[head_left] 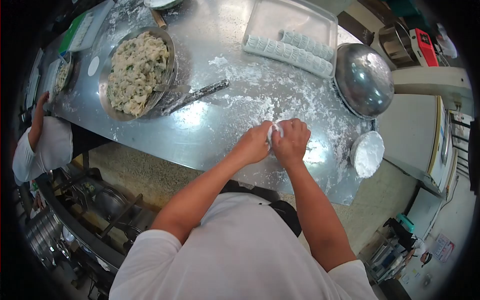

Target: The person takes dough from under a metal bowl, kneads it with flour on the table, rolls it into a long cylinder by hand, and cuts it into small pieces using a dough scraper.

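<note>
Both hands meet over the near part of the metal table [210, 135], in front of the torso. The left hand [255, 143] is closed, its fingers curled against one side of a small white dough piece [274, 134]. The right hand [291, 141] is likewise closed on the other side, thumb pressed to it. The dough piece sits between the two hands and is mostly covered by them; its full shape, and whether it touches the table, cannot be told.

Loose white powder marks much of the surface, heaviest beyond the hands and to their right. Ahead and to the left stands a large metal bowl [137, 75], filled with a pale, lumpy mixture flecked with green. A flat utensil [172, 88] reaches over its right rim. A powder-dusted rod [197, 97] lies at an angle just beside the bowl — one end towards it, the other towards the table's middle.

At the far side, a clear tray [290, 21] holds two rows of pleated white pieces [300, 51], the rear row shorter. A domed metal vessel [365, 80] is close to the tray's right end. A white-filled bowl [368, 154] is at the table's right edge. A co-worker [45, 145] stands at the left — one arm extended towards a smaller bowl [64, 74].
</note>
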Demonstrator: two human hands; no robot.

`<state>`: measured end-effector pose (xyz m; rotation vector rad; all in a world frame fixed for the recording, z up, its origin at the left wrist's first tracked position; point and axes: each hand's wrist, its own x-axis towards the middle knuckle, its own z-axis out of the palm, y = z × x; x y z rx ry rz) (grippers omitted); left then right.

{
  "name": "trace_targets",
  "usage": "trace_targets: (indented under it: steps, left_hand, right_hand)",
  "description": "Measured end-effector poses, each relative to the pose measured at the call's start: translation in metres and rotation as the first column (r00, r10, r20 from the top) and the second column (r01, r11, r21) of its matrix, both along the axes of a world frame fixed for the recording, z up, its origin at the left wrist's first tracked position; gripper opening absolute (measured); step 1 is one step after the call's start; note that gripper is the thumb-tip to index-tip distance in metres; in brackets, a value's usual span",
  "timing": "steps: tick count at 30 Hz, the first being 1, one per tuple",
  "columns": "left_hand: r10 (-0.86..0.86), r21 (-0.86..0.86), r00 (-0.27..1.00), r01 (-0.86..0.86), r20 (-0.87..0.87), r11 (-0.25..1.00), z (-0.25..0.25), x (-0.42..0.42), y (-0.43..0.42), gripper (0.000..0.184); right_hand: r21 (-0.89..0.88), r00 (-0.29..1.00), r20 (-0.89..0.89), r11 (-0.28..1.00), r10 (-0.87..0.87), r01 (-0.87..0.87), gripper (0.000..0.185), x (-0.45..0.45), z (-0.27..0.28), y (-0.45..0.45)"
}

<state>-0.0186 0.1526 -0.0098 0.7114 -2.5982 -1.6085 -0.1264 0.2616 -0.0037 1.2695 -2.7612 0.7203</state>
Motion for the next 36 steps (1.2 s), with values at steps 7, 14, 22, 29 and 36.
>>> trace_targets:
  steps: [7,14,22,29,36]
  left_hand:
    - [-0.016,-0.328,0.990,0.061,0.139,0.943,0.035,-0.019,-0.053,0.072]
    - [-0.016,-0.123,0.999,0.020,0.035,0.992,0.015,-0.014,-0.006,0.056]
    - [-0.082,-0.087,0.996,0.078,-0.039,0.993,-0.002,0.010,-0.033,0.054]
    - [-0.048,-0.284,0.986,0.092,0.157,0.954,0.045,-0.011,-0.050,0.057]
    - [0.102,-0.260,0.995,-0.093,0.022,0.961,0.019,-0.024,-0.018,0.051]
  right_hand:
    - [0.064,0.992,-0.121,0.998,0.024,-0.016,0.021,-0.041,-0.003,-0.058]
    - [-0.059,0.964,0.261,0.996,-0.045,0.063,0.013,-0.013,0.027,-0.013]
    - [0.029,0.988,-0.148,0.999,0.046,-0.042,0.011,-0.012,-0.011,-0.032]
    - [-0.581,0.893,0.340,0.813,0.295,-0.048,0.022,-0.064,0.000,-0.024]
    - [-0.147,0.993,0.055,0.984,0.105,-0.096,0.048,-0.086,-0.045,0.019]
